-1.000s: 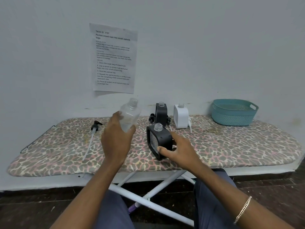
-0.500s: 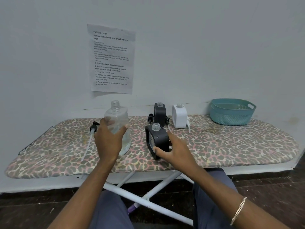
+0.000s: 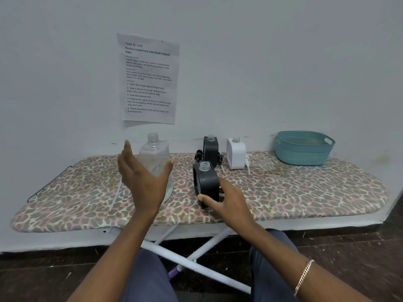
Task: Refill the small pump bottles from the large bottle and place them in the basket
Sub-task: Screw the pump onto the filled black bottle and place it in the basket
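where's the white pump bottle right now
In the head view, the white bottle stands at the board's back edge, right of the rear black bottle, left of the teal basket.

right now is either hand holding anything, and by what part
The right hand grips the near black small bottle by its lower body. The left hand is open just off the large clear bottle, holding nothing.
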### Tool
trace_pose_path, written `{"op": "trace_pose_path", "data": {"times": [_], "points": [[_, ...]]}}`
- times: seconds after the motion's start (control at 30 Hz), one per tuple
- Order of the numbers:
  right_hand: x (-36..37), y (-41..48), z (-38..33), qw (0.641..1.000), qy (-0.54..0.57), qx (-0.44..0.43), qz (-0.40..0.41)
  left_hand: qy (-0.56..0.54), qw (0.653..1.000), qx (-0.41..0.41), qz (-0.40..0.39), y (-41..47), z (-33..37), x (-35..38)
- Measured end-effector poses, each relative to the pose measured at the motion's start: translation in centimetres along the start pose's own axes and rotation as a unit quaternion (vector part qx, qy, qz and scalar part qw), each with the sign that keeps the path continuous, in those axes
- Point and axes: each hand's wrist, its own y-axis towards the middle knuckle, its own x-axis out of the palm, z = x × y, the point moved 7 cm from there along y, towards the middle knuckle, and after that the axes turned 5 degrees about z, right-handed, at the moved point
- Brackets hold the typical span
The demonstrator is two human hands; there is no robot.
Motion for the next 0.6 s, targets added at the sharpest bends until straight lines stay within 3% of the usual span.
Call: {"op": "trace_pose_path", "data": {"times": [0.13,0.23,0.4,0.6], "points": [[-0.2,-0.2,0.0,1.0,0.011,0.012,0.009,-0.018,0.987,0.138,0.078,-1.0,4.7,-1.8],[-0.1,-0.4,0.6,0.999,0.008,0.044,0.023,-0.073,0.972,0.22,0.043,-2.8,7.0,-1.2],[-0.3,-0.9,0.5,0.997,0.018,0.066,0.025,-0.1,0.977,0.134,-0.131,-5.9,5.6,2.8],[-0.5,-1.4,0.9,0.998,-0.006,0.059,0.014,-0.08,0.957,0.022,-0.277,-8.7,3.3,6.1]]}}
